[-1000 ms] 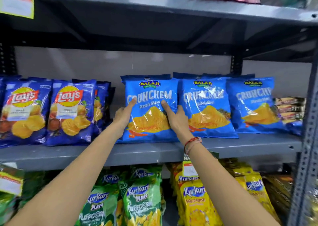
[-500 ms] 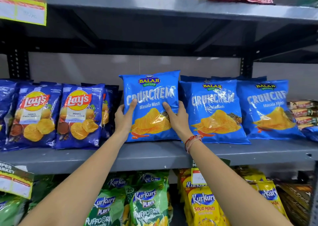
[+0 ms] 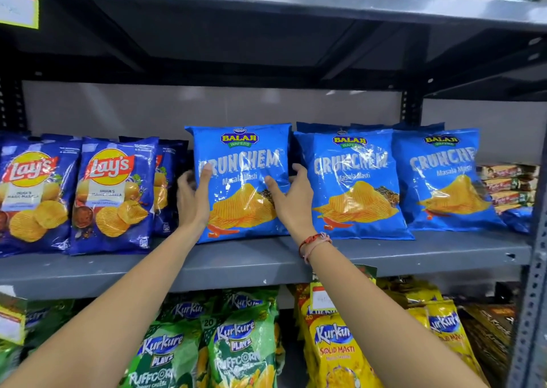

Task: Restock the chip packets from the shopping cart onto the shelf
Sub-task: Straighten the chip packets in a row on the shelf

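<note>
A light-blue Balaji Crunchem packet (image 3: 241, 163) stands upright on the grey middle shelf (image 3: 266, 257). My left hand (image 3: 194, 198) grips its left edge, thumb on the front and fingers behind. My right hand (image 3: 291, 197) holds its right edge, thumb on the front. Two more Crunchem packets (image 3: 353, 180) (image 3: 444, 177) stand to its right, with further ones behind them. The shopping cart is out of view.
Dark-blue Lay's packets (image 3: 112, 192) (image 3: 32, 195) fill the shelf's left side. Stacked snack bars (image 3: 509, 186) sit at the far right by the perforated upright (image 3: 532, 299). Kurkure packets, green (image 3: 236, 346) and yellow (image 3: 334, 349), crowd the shelf below. More packets lie on the shelf above.
The held Crunchem packet has been raised upright from a backward lean. My hands shifted higher along its two edges, with the left hand's fingers now wrapped behind it.
</note>
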